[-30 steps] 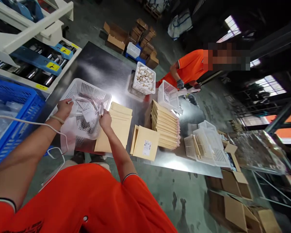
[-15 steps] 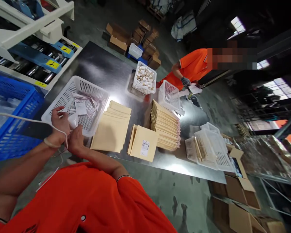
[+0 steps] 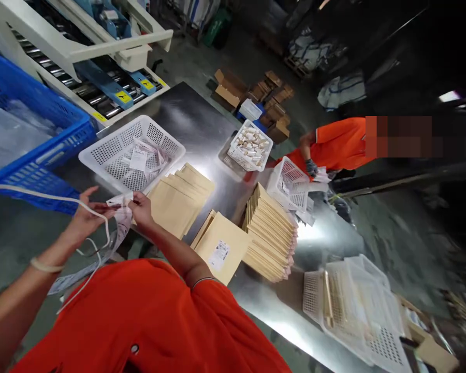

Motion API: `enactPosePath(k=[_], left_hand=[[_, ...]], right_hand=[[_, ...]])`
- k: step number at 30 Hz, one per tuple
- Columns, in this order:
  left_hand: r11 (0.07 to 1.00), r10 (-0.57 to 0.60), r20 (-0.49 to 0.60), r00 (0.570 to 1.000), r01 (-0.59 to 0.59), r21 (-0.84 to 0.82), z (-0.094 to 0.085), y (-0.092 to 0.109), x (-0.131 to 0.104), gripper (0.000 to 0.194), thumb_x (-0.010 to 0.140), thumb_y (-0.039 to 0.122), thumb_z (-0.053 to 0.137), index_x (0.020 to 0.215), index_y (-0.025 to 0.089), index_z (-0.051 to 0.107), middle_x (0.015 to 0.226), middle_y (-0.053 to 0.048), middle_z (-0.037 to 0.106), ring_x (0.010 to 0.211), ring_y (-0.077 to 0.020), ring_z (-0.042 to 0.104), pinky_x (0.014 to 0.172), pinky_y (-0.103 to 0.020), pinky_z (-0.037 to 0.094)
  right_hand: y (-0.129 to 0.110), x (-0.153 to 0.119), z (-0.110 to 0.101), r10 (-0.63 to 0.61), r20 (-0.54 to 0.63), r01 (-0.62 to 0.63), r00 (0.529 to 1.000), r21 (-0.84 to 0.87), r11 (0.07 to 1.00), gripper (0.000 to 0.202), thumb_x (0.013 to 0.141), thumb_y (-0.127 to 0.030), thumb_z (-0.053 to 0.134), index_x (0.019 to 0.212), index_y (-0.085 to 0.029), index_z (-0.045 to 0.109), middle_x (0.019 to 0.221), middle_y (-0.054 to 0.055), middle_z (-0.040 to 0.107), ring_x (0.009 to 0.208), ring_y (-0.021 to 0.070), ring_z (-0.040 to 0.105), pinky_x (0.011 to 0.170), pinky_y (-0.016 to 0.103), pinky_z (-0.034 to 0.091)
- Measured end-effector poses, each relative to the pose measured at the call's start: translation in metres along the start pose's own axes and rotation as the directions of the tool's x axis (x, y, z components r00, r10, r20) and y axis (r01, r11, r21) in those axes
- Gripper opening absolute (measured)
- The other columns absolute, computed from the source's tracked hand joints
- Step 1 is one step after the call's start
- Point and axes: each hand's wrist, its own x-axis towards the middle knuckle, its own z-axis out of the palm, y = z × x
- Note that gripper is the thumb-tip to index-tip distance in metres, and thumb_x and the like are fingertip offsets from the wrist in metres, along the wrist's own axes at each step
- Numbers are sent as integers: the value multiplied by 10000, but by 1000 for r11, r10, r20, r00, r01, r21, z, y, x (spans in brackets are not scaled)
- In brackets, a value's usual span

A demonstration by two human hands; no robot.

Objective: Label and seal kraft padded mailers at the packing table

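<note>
My left hand (image 3: 86, 216) pinches one edge of a white printed strip (image 3: 123, 220), which looks like labels or packets in a row. With thumb and fingers, my right hand (image 3: 141, 209) grips its other side. From between the hands the strip hangs down toward the lower left, beside my shirt. Just beyond the hands lies a white perforated basket (image 3: 95, 158) holding clear packets and a white printed label (image 3: 139, 158). Large tan padded envelopes (image 3: 178, 199) lie right of my right hand.
A white cable (image 3: 42, 190) passes in front of my left hand. Blue crate (image 3: 58, 150) and roller conveyor (image 3: 112, 103) stand left. A labelled envelope (image 3: 225, 243), an envelope row (image 3: 270, 233) and a basket of small pieces (image 3: 252, 145) share the metal table. A co-worker (image 3: 334, 145) stands across.
My hands have come back from the basket's near edge toward my body and now stretch the printed strip between them. The view has shifted; the co-worker's hands have moved.
</note>
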Motion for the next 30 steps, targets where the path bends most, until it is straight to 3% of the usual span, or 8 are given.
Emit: enactPosePath(k=[2,5,11,14,17,20,23,30], left_hand=[[999,-9,-14,1000,8,-37,10,-5,-18,1302,507,575,1071,1632,286,482,935,10,726,928,-296,806,873,-423,664],[997,26,-70,997,-31,-66,13,-4,-31,1325,554,499,1064,1721,256,486,940,3,756,985,-273,794,964,-415,648],[972,24,5,1000,-22,-233,15,-2,-51,1340,568,409,1119,1753,217,523,752,69,699,742,-162,665,815,-307,621],[969,16,2,1000,-15,-248,23,-3,-58,1230,488,448,1153,1603,214,690,895,-12,807,819,-201,719,816,-334,652],[977,-29,4,1000,29,-213,28,-6,-63,950,419,482,1143,1276,199,845,1107,-112,874,953,-285,785,872,-416,693],[982,-120,28,992,123,-142,29,-10,-67,685,433,428,1092,1042,199,879,1044,-129,884,889,-303,785,835,-447,696],[975,-199,84,976,206,-81,30,-16,-73,574,451,385,1059,965,203,879,966,-125,885,828,-299,779,778,-424,689],[911,-412,272,869,386,148,48,-45,-61,689,436,335,1108,1033,120,840,784,-41,829,796,-240,777,736,-302,631]], right_hand=[[1,-6,-6,-13,62,13,998,-4,1000,170,930,-246,802,872,-220,644,819,-18,693,786,159,661,817,274,583],[-3,-11,-13,-42,110,42,993,4,999,126,951,-226,791,911,-206,673,854,-3,711,813,154,667,847,272,589],[4,-30,-11,-64,48,66,997,-47,997,333,906,-257,866,1111,-267,604,769,-77,630,727,159,637,750,244,588],[13,-44,-11,-107,55,112,993,-93,989,283,899,-228,843,1072,-261,621,822,-53,668,789,166,677,781,245,596],[18,-58,-14,-71,90,81,993,-121,989,152,874,-199,818,946,-228,687,839,-19,718,843,184,712,821,265,610],[26,-70,-22,-19,98,33,995,-143,989,93,857,-165,803,935,-198,765,839,1,759,840,192,730,833,285,620],[45,-80,-33,-52,74,67,996,-213,975,64,855,-141,812,909,-174,819,864,32,799,862,199,756,857,295,631],[117,-96,-66,-280,-67,225,958,-435,872,123,945,-289,864,843,-223,883,917,53,852,913,219,822,881,291,664]])
